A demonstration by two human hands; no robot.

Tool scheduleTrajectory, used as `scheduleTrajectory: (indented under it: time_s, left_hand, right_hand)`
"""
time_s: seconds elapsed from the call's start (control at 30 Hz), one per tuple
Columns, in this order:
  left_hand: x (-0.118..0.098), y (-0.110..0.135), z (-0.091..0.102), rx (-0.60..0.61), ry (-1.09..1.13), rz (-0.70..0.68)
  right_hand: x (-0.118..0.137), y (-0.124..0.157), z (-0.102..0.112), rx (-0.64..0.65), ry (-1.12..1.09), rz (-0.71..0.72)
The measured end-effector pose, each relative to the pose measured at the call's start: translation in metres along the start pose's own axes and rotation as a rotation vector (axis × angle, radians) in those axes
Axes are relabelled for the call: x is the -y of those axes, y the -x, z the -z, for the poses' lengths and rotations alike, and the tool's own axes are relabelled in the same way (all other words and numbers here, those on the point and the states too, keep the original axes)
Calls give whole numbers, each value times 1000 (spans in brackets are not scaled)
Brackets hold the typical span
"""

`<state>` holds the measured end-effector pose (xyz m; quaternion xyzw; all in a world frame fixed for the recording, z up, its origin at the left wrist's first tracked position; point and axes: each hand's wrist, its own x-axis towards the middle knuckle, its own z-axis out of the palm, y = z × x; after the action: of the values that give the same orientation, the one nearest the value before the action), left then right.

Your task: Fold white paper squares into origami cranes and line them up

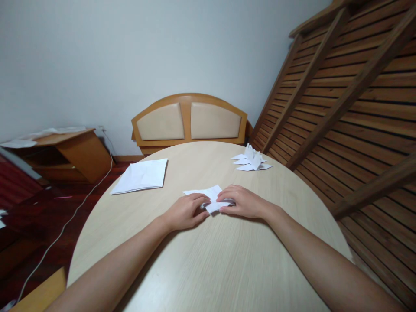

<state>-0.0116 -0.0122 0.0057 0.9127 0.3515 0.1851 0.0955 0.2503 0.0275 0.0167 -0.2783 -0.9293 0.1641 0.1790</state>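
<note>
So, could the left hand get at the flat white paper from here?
Probably yes: nothing stands between the left hand and the flat white paper, though that hand would likely have to leave the folded piece first.

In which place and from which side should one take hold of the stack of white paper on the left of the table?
Probably pinch the stack of white paper at its near right corner, coming from the right: it lies flat, and that corner faces the left hand, which is now touching the folded paper.
</note>
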Motion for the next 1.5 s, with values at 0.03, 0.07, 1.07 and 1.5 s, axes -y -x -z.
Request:
scheduleTrajectory:
  time_s: [0.03,0.07,1.07,1.5]
  left_hand:
    - [0,0,-1,-5,-1,10]
    - [1,-1,-1,-10,0,18]
    - [13,-7,-19,-59,6,-9]
    - [3,-6,-13,-154,-11,92]
  right_hand:
    - [1,0,0,2,-5,0]
    - [2,0,1,-1,-8,-1]
    - [-5,-6,-22,-153,-76,-126]
    - [1,-5,-26,5,-87,3]
